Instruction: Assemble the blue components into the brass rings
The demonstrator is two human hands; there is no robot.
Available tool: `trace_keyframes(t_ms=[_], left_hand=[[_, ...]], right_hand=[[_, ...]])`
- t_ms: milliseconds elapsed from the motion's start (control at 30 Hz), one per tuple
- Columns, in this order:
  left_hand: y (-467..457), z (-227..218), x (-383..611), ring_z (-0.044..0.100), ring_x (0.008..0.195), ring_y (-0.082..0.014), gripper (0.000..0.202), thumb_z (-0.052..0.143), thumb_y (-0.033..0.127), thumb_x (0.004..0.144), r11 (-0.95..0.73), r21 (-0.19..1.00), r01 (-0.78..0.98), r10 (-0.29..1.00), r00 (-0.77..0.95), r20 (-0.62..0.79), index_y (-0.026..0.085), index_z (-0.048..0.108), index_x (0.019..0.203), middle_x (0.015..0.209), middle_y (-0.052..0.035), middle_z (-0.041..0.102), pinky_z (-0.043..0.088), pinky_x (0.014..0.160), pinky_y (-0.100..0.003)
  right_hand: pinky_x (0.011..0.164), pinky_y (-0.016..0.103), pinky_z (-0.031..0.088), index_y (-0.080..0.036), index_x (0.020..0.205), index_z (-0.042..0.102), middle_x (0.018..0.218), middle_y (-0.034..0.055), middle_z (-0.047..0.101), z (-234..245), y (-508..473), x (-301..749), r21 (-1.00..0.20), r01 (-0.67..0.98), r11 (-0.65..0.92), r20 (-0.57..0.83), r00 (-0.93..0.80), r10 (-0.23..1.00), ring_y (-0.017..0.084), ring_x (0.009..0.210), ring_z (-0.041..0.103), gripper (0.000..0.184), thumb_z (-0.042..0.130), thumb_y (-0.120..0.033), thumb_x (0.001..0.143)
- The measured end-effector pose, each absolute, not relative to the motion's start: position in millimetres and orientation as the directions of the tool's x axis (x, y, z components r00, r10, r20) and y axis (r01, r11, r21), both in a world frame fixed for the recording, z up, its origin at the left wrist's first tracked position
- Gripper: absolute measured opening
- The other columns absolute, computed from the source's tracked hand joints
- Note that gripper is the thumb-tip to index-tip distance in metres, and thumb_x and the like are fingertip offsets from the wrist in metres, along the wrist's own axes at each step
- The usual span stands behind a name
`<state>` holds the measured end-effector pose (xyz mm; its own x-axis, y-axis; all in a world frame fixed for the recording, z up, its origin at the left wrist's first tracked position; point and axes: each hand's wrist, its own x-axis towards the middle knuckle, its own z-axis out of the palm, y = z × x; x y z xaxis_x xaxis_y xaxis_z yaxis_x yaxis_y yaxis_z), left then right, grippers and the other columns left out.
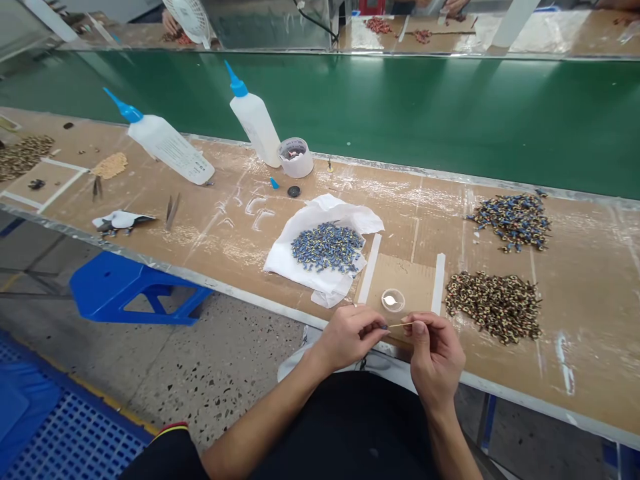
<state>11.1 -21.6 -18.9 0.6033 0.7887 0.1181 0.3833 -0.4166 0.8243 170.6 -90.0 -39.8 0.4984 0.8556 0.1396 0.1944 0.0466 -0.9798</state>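
Observation:
My left hand [347, 338] pinches a small blue piece [385, 327] between thumb and fingertips at the table's front edge. Facing it, my right hand [436, 357] grips a thin yellowish stick [399, 325], whose tip points at the blue piece; whether they touch I cannot tell. Just beyond the hands stands a small clear cup [393, 300] with something white in it. To its left, many small blue pieces [327, 247] lie heaped on a white sheet [280, 250]. Right of my hands are a pile of brown and cream pieces [493, 307] and, farther back, a pile of blue and cream pieces [515, 220].
Two white bottles with blue nozzles, one upright [256, 127] and one leaning [170, 148], stand left of a tape roll [296, 158]. Tweezers [173, 212] lie farther left. A green belt [400, 113] runs behind the table, and a blue stool [115, 287] stands below. Other people's hands [454, 8] show across the belt.

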Motion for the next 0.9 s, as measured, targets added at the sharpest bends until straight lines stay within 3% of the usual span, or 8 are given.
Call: trace_keyframes(t_ms=[900], left_hand=[[-23.7,-21.4,13.0,0.056,0.061,-0.0115,0.011,0.062,0.024,0.092,-0.457,0.804,0.38,0.781,0.603,0.159,0.016,0.066,0.087,0.071,-0.0009,0.065,0.043,0.061,-0.022]], right_hand=[[0.075,0.032,0.055,-0.022,0.091,0.065,0.086,0.0034,0.071,-36.6,-87.9,173.4,-0.948,0.273,0.164,0.265,0.387,0.883,0.018,0.082,0.069,0.007,0.059,-0.02,0.094]])
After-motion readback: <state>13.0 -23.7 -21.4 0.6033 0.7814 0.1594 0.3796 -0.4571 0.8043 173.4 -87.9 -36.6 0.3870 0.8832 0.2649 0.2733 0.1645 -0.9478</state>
